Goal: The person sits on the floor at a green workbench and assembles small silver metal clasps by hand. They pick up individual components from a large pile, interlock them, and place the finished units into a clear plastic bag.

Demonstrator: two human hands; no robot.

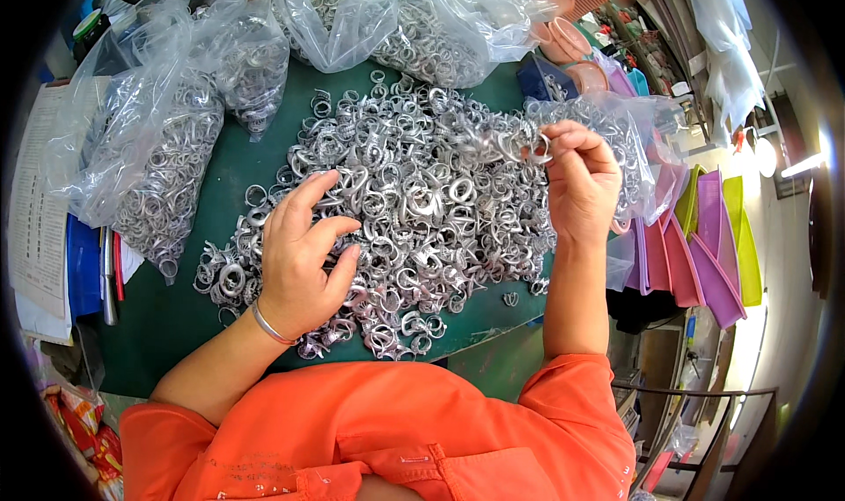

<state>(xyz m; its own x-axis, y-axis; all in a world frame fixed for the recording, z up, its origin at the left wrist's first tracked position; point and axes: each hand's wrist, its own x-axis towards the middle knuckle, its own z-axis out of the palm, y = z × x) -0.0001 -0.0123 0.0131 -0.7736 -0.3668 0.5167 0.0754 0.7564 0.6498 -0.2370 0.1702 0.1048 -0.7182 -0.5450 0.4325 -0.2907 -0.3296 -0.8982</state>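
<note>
A broad heap of silver-coloured metal rings point(422, 203) covers the middle of the green tabletop point(233, 162). My left hand point(304, 254) is at the heap's left side with its fingers apart and nothing seen in them; whether the fingertips touch the rings I cannot tell. At the heap's far right, my right hand point(583, 180) pinches a ring point(540, 149) between thumb and fingers. Just left of that pinch, several rings are smeared by motion. One small ring point(510, 299) lies apart from the heap, by the table's near edge.
Clear plastic bags of rings stand at the left point(167, 158), at the back point(431, 39) and at the right point(607, 140). Printed sheets point(42, 210) and a blue folder point(84, 268) lie far left. Pink, purple and green plastic trays point(704, 246) hang or stand beyond the right side.
</note>
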